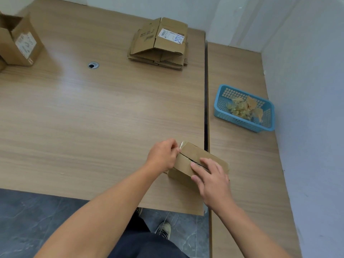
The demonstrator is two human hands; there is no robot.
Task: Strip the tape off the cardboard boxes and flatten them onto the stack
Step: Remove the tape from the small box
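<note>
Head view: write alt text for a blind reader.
Left hand pinches clear tape at the end of a small cardboard box; right hand presses its top. Beyond: a stack of flattened boxes and a blue basket of tape scraps.

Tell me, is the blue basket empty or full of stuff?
Not empty, and not full to the top. The basket has a pile of crumpled tape scraps inside, lying below its rim.

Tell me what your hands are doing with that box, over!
Left hand pinches tape at the end of the small cardboard box. Right hand presses flat on its top. Nothing in the way.
</note>
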